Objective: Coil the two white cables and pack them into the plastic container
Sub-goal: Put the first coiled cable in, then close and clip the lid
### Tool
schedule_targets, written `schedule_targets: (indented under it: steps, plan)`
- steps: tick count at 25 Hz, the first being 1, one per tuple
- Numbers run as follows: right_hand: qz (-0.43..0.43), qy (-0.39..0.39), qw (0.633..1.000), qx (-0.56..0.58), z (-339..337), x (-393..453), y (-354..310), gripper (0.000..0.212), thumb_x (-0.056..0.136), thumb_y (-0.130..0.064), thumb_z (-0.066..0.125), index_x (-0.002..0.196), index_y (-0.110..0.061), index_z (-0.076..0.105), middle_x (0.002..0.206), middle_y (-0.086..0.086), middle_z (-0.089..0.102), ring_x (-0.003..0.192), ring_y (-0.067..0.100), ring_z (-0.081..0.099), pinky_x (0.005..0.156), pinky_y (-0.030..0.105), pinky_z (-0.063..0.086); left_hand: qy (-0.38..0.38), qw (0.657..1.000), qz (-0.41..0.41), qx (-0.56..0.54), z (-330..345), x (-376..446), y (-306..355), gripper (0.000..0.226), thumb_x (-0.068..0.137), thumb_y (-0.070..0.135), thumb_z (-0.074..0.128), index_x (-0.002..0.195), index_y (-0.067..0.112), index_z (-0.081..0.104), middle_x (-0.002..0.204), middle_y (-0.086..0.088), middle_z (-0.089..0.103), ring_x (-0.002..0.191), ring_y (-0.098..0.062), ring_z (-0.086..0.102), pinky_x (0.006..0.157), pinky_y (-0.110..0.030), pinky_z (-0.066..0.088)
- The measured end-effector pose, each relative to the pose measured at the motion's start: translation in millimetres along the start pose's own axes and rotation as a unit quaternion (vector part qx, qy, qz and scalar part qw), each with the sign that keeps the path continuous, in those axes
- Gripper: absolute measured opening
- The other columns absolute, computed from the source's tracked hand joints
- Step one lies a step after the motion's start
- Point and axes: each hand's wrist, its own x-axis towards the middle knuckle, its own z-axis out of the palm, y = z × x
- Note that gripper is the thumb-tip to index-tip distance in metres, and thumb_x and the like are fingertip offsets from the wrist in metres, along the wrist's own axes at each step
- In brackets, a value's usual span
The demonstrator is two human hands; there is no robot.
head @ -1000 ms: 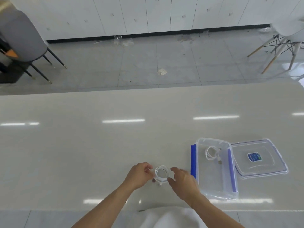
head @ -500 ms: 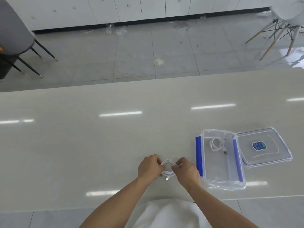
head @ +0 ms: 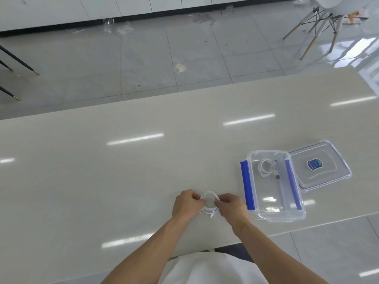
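Observation:
A white cable (head: 209,198) wound into a small coil sits between my hands, just above the table near its front edge. My left hand (head: 185,203) pinches the coil's left side and my right hand (head: 230,207) pinches its right side. Two plug ends poke out below the coil. Right of my hands stands the clear plastic container (head: 266,215) with blue clips on both long sides. A second white cable (head: 266,168), coiled with a USB plug trailing, lies inside it at the far end.
The container's clear lid (head: 328,179) with a blue sticker lies flat against the container's right side. The pale glossy table (head: 102,171) stretches left and far. Beyond its far edge is tiled floor, with a white chair (head: 320,19) at top right.
Both hands have drawn closer together on the coil, which looks tighter and sits lower over the table. The camera has tilted down and to the left.

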Motion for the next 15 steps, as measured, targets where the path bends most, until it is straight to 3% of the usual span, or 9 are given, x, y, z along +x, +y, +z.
schedule_targets:
  steps: [4, 7, 10, 15]
  plan:
    - [0.019, -0.012, 0.998, 0.062, -7.0, -4.0, -0.3, 0.011, 0.086, -0.011, 0.074, 0.081, -0.021, 0.073, 0.083, 0.007, 0.075, 0.073, 0.021, 0.069, 0.074, 0.037, 0.064, -0.016, 0.999, 0.026, -0.027, -3.6, 1.5, 2.2, 0.009, 0.071, 0.023, 0.074, 0.079, 0.020, 0.071, 0.077, 0.004, 0.073, 0.075, -0.018, 0.071, 0.067, -0.031, 0.057]
    - [0.010, -0.014, 0.998, 0.068, -16.4, -8.8, -2.5, 0.006, 0.086, -0.011, 0.073, 0.087, -0.017, 0.073, 0.085, 0.008, 0.076, 0.075, 0.020, 0.071, 0.062, 0.027, 0.058, -0.029, 0.998, 0.035, -0.035, -3.6, -1.8, 10.5, 0.012, 0.071, 0.021, 0.075, 0.081, 0.017, 0.072, 0.073, 0.002, 0.073, 0.066, -0.018, 0.068, 0.059, -0.030, 0.057]
    - [-0.021, -0.019, 0.998, 0.050, -31.7, -13.6, -7.2, 0.006, 0.085, -0.013, 0.072, 0.087, -0.019, 0.074, 0.081, 0.003, 0.079, 0.071, 0.016, 0.074, 0.068, 0.033, 0.061, -0.038, 0.997, 0.038, -0.047, -7.1, -8.5, 23.8, 0.009, 0.072, 0.021, 0.075, 0.079, 0.018, 0.071, 0.071, 0.001, 0.070, 0.060, -0.015, 0.064, 0.049, -0.025, 0.052]
    - [-0.111, -0.001, 0.994, -0.003, -92.6, -21.3, -14.2, 0.011, 0.087, -0.026, 0.070, 0.079, -0.033, 0.073, 0.070, -0.010, 0.078, 0.063, 0.009, 0.073, 0.066, 0.029, 0.063, -0.065, 0.992, 0.092, -0.049, -1.4, -28.8, 75.3, 0.010, 0.073, 0.024, 0.076, 0.079, 0.019, 0.070, 0.073, 0.000, 0.076, 0.062, -0.011, 0.069, 0.052, -0.024, 0.053]
